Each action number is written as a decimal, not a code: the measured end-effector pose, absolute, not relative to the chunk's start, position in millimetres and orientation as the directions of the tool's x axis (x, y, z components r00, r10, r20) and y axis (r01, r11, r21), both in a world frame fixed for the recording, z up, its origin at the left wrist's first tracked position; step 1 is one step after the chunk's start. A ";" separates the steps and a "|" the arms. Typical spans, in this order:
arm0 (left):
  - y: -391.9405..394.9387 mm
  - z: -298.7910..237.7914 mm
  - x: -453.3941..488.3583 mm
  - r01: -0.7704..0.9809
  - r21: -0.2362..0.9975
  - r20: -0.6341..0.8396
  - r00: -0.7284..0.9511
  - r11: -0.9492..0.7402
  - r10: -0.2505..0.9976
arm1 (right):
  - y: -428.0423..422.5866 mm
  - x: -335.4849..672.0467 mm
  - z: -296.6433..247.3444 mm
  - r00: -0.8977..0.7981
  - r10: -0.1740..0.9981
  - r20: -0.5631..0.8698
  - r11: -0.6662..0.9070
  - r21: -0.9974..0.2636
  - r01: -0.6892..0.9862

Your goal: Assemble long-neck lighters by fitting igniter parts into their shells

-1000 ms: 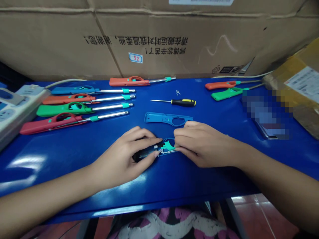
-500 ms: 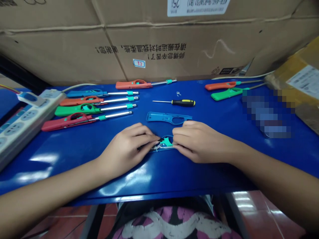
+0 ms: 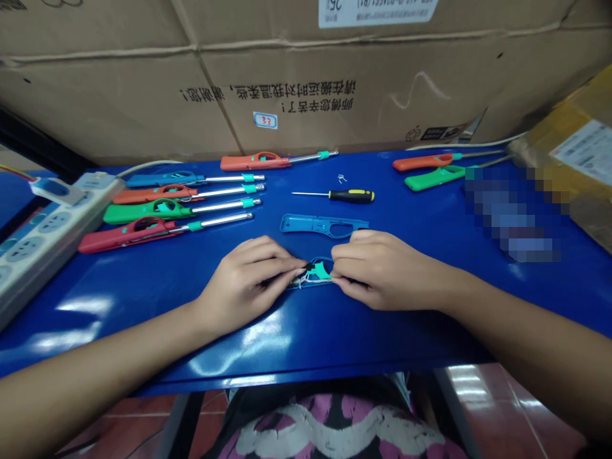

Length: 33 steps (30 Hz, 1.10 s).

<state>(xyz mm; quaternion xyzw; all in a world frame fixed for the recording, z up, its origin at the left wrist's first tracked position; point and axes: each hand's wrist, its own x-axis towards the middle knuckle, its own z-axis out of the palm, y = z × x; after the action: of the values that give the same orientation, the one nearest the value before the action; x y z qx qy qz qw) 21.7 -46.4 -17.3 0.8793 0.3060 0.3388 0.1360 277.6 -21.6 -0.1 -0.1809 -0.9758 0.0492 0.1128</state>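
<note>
Blue tabletop [image 3: 335,331], cardboard cartons [image 3: 382,83] stacked along far edge. Near centre: opened blue lighter [image 3: 321,282] lying flat between both hands. Left hand [image 3: 248,280] curled over its left end, fingertips pinching it. Right hand [image 3: 377,268] pinches the right end, fingertips at the teal trigger [image 3: 318,272]. Just beyond: loose blue shell half [image 3: 322,225]; farther, a yellow-and-black screwdriver [image 3: 351,196]. Far left: row of assembled lighters [image 3: 167,210], then a power strip [image 3: 43,229].
</note>
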 end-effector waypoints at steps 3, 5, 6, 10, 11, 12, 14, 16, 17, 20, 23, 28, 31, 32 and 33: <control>-45.9 -17.4 21.9 0.457 0.468 0.501 0.568 -0.756 0.653 | -21.1 277.6 -0.2 -0.910 0.357 0.209 0.933 -0.133 0.336; -45.6 -17.0 22.7 0.457 0.498 0.492 0.551 -0.737 0.674 | -20.9 277.7 -0.4 -0.910 0.356 0.214 0.933 -0.133 0.334; -45.6 -16.8 23.3 0.455 0.512 0.490 0.542 -0.729 0.683 | -20.9 277.7 -0.4 -0.910 0.355 0.214 0.934 -0.132 0.333; -46.0 -16.4 25.2 0.451 0.545 0.478 0.526 -0.707 0.704 | -21.5 277.4 -0.7 -0.908 0.366 0.204 0.930 -0.125 0.347; -46.3 -16.4 25.6 0.451 0.550 0.474 0.524 -0.703 0.707 | -21.7 277.2 -0.9 -0.906 0.371 0.202 0.928 -0.125 0.352; -46.5 -16.4 25.9 0.450 0.556 0.473 0.521 -0.699 0.711 | -21.8 277.1 -1.0 -0.905 0.375 0.201 0.926 -0.127 0.356; -46.9 -16.3 26.5 0.449 0.560 0.476 0.514 -0.697 0.713 | -22.0 276.8 -1.4 -0.906 0.373 0.200 0.927 -0.126 0.354; -46.9 -16.1 27.0 0.451 0.555 0.483 0.510 -0.699 0.712 | -22.0 276.9 -1.5 -0.910 0.365 0.194 0.930 -0.124 0.347; -46.9 -16.0 27.3 0.453 0.549 0.487 0.509 -0.702 0.710 | -21.9 277.0 -1.5 -0.912 0.361 0.193 0.931 -0.123 0.343; -46.5 -15.8 27.7 0.461 0.535 0.494 0.508 -0.708 0.705 | -21.6 277.5 -1.1 -0.916 0.353 0.191 0.935 -0.121 0.335; -46.3 -15.9 27.7 0.465 0.535 0.495 0.504 -0.705 0.708 | -21.5 277.7 -0.8 -0.917 0.351 0.191 0.935 -0.123 0.332; -46.8 -15.9 28.1 0.471 0.551 0.477 0.500 -0.689 0.723 | -22.4 276.6 -0.7 -0.913 0.362 0.189 0.931 -0.124 0.343; -47.0 -15.5 28.6 0.472 0.555 0.477 0.494 -0.685 0.727 | -22.8 276.2 -0.9 -0.905 0.387 0.177 0.920 -0.142 0.365; -47.0 -15.5 28.7 0.471 0.556 0.478 0.494 -0.685 0.727 | -22.9 276.2 -1.1 -0.902 0.395 0.176 0.916 -0.150 0.372; -47.0 -15.5 28.7 0.467 0.556 0.480 0.494 -0.687 0.725 | -22.9 276.2 -1.3 -0.898 0.402 0.177 0.912 -0.159 0.377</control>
<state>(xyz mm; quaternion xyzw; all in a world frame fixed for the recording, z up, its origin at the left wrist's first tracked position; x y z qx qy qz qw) 28.7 -47.0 -15.5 0.8456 0.3524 0.3588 0.1792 276.2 -22.9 -1.3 -0.2003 -0.9724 0.0605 0.1034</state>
